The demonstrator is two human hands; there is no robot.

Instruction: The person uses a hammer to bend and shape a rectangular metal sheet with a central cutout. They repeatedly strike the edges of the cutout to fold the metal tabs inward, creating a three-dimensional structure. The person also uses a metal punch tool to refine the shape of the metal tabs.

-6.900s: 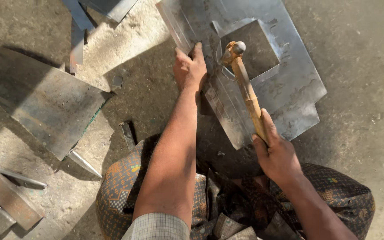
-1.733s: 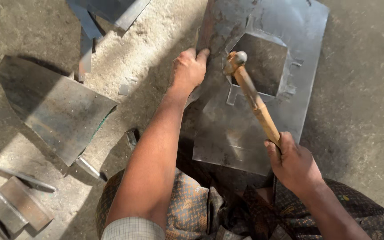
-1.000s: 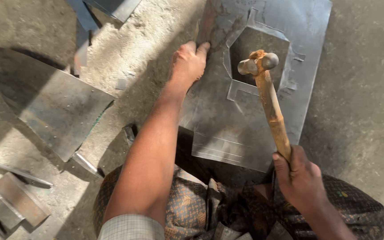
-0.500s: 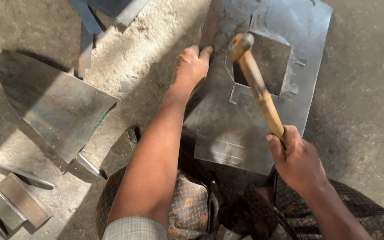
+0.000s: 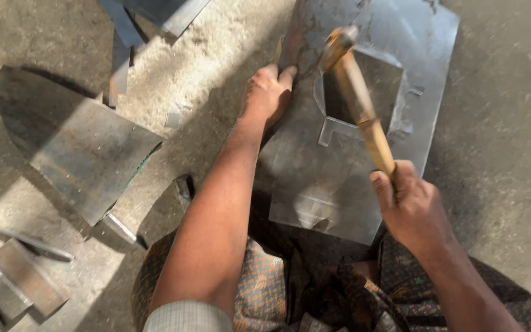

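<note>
1. Two bare hands at work over one large metal sheet [image 5: 339, 184], lying flat on the gritty concrete floor [image 5: 505, 123] in front of patterned cloth [image 5: 259, 295] over the knees.
2. Left hand [image 5: 267, 95] pressed down on the sheet's left edge, fingers close together and curled over that edge (palm hidden, so whether anything is pinched beneath cannot be told).
3. Right hand [image 5: 410, 206] wrapped tight around the lower end of a wooden-handled hammer [image 5: 357, 101], fist near the sheet's lower right corner.
4. Hammer handle slanting up and leftward across the sheet, head up near the sheet's top edge, just right of the left hand; slightly blurred, so contact with the metal cannot be judged.
5. Under the hammer, a darker square plate [image 5: 373, 89] lying on the sheet's upper middle, with cut notches showing in the sheet around it.
6. Well left of the sheet, a broad grey metal slab [image 5: 75, 147], partly in shadow.
7. Further left and lower than the slab, several narrow metal strips [image 5: 13, 280] side by side.
8. Above and left of the sheet, more dark offcuts [image 5: 149, 15] at the frame's top edge.
</note>
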